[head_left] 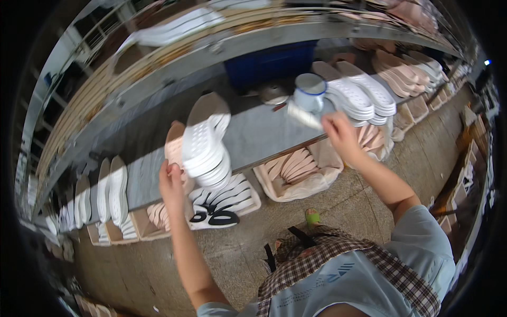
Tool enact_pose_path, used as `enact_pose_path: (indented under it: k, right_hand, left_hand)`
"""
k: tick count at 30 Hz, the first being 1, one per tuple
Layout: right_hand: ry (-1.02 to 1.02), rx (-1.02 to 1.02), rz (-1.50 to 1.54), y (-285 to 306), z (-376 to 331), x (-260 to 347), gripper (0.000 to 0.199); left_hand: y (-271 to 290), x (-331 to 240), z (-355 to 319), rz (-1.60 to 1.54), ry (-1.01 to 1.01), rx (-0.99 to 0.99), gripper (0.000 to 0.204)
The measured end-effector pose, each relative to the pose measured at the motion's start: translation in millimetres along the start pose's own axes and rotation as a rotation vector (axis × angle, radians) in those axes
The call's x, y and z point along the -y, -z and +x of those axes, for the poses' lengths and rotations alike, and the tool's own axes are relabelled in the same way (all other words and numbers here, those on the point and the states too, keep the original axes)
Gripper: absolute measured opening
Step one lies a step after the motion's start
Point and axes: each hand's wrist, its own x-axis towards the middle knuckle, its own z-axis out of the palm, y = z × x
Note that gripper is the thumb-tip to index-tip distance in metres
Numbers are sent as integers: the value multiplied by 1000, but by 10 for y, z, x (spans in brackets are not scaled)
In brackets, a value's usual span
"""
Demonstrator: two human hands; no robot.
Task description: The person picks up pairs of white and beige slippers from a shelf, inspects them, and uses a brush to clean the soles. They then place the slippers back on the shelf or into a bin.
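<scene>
Shoe soles [207, 138], white and stacked, stood on edge in the left hand [171, 182], fingers closed round the lower end of the stack, held up over the front edge of the grey bench [259, 134]. One pinkish sole sat at the back of the stack. Right hand [338, 131] reached forward, pinching a flat pale tool [304, 115], likely a brush, blurred, just beside a white enamel mug [310, 91] with a dark rim.

Further out: rows of white soles [359, 95] lay overlapping on the bench at right, more stood on edge at far left [111, 190]. Lined boxes of pinkish soles [296, 169] and black-and-white soles [224, 203] sat under the bench front. Blue crate [272, 61] behind.

Risk, as judged: stack was gripped only at the bottom, so the top soles could fan out and slide to the floor. The reaching hand passed close by the mug; a knock could tip it onto the laid-out rows.
</scene>
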Motion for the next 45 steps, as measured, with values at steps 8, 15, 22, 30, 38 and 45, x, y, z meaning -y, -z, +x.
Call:
enact_pose_path:
  k: [8,15,22,30,38,45]
  right_hand:
    - [-80,405,-635,281,1592,-717,21]
    - [93,564,-708,163,1792,-930,21]
    - [111,679,-728,153,1712,-1067,22]
    - [35,730,-775,124,1707,-921,28]
    - [87,595,-662,200,1450,-959,22]
    - [-17,741,-711,35,1487,-973,26]
  left_hand:
    - [-308,-620,874,138,500,479,24]
    - [-252,-1133,561,-20,448,289,20]
    - [-449,-1129,-735,-585,778,100,57]
    - [-945,-817,-2294,-1229,506,374,91]
    - [-1090,-957,-2516,-1607,211,428,92]
    - [-980,-1029,-2469,-1694,293,583,95]
